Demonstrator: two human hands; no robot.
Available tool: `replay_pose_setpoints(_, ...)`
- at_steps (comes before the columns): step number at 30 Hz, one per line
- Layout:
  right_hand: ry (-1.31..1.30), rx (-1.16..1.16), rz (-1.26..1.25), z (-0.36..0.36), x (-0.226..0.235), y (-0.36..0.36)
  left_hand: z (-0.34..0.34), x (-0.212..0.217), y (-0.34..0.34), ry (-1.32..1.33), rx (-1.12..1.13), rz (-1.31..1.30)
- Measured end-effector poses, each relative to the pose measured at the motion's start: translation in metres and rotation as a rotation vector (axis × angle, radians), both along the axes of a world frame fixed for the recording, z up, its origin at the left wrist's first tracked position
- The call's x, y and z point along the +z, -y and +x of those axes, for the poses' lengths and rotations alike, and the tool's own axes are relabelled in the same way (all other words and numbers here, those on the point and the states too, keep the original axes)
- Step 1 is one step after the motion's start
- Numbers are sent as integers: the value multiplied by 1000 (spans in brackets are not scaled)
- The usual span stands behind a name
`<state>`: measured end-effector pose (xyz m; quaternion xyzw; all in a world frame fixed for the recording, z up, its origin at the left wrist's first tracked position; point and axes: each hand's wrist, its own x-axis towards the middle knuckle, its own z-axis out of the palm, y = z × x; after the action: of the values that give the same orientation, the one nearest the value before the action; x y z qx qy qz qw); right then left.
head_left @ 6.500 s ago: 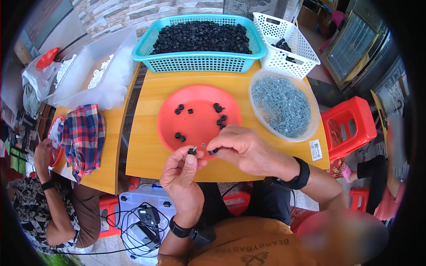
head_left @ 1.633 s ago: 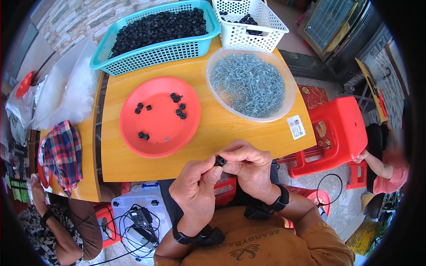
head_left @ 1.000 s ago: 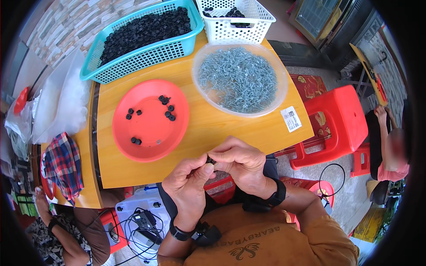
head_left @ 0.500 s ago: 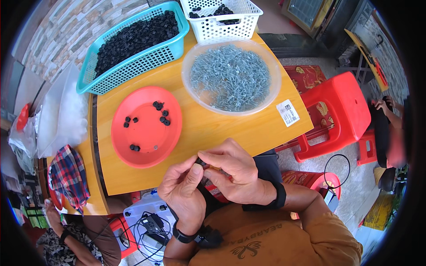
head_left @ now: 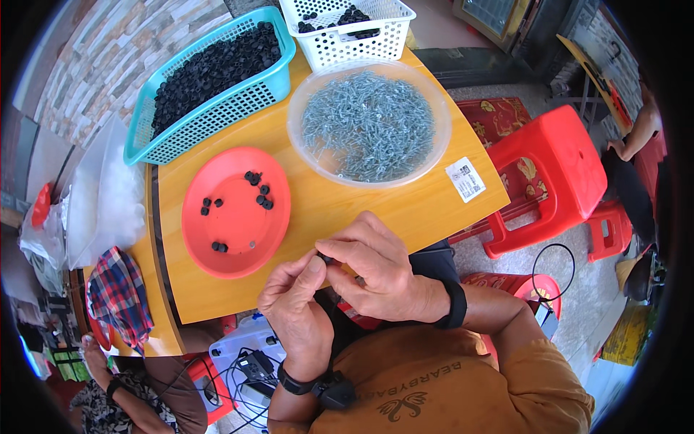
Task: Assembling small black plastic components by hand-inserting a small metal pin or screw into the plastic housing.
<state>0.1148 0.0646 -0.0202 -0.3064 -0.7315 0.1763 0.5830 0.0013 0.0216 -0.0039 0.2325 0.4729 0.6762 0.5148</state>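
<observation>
My left hand (head_left: 298, 300) and my right hand (head_left: 379, 273) meet just off the table's front edge. Pinched between the fingertips of both is a small black part (head_left: 325, 258), mostly covered by the fingers. A bit of something metallic (head_left: 359, 279) shows between the lower fingers of my right hand, too small to name. Left of the hands lies a red plate (head_left: 199, 249) with several small black round parts (head_left: 264, 197) in loose groups. Beyond the hands stands a clear round tub (head_left: 318, 163) holding a heap of silvery screws (head_left: 372, 123).
A teal basket (head_left: 210, 119) full of black parts and a white basket (head_left: 354, 47) with fewer stand on the table (head_left: 238, 300) at the back. A white label (head_left: 465, 179) lies near the right edge. Red stools (head_left: 553, 170) stand right; another person's arm (head_left: 130, 405) is lower left.
The view has shifted slightly. My hands stay together, with the right fingers a little changed around the black part. The person at the far right has moved.
</observation>
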Motion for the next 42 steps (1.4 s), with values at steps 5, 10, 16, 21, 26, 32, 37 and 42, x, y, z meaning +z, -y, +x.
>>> replay_pose_setpoints(5, 1, 13, 15, 3, 0, -2, -3, 2, -2, 11, -22, 42)
replay_pose_setpoints(10, 8, 37, 32, 4, 0, -4, -4, 2, -1, -25, -14, 71)
replay_pose_setpoints(16, -18, 43, 68, 3, 0, -5, -5, -1, -2, -32, 26, 78)
replay_pose_setpoints(21, 7, 46, 89, 3, 0, -3, -4, -3, -1, -57, 31, 103)
replay_pose_setpoints(26, -13, 43, 91, 1, -1, -2, -1, -2, 3, -44, 65, 112)
replay_pose_setpoints(32, -13, -16, 76, -3, -3, -1, 1, 8, 0, -126, 19, 37)
replay_pose_setpoints(37, 1, 17, 52, -4, 4, 2, -5, 2, 0, -44, 33, 43)
replay_pose_setpoints(42, -2, 55, -14, -3, 4, 3, -4, 3, -1, 17, 12, 41)
